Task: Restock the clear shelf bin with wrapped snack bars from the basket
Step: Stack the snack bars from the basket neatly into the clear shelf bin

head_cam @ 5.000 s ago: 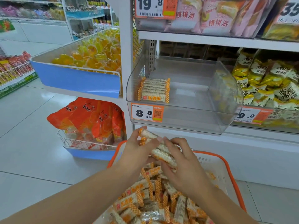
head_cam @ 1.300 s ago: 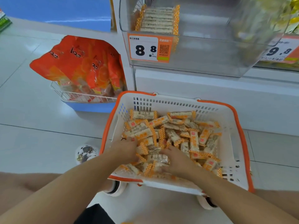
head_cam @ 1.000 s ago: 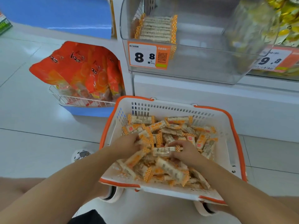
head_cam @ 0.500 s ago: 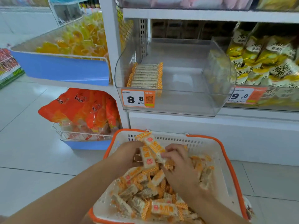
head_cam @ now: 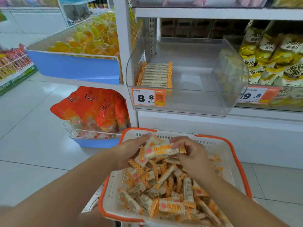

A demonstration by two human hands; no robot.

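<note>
- At far left, a blue-fronted wire bin (head_cam: 73,66) holds yellow wrapped sweets; below it, a smaller wire rack (head_cam: 91,133) on the floor holds orange snack bags (head_cam: 91,107) with dark writing too small to read.
- The left hand (head_cam: 131,151) is raised over the basket, fingers curled round a bunch of wrapped snack bars (head_cam: 159,150); the topmost bar shows a red square logo and orange Chinese characters.
- The white basket (head_cam: 113,187) with an orange rim sits low in front of the shelf, part filled with a loose heap of more bars (head_cam: 164,194) in clear wrappers with orange checked ends.
- Above the basket, the clear shelf bin (head_cam: 196,102) holds 1 neat row of bars (head_cam: 155,74) at its left side; the remaining floor of the bin is bare.
- An orange and white price tag (head_cam: 148,97) on the bin front reads "8 8" beside a QR code.
- The right hand (head_cam: 193,156) meets the same bunch from the right, thumb and forefinger pinching the top bar's end.
- At right, a second price tag (head_cam: 259,95) reads "9.8", its first figure hidden, under yellow bags (head_cam: 270,54) printed with Chinese characters.
</note>
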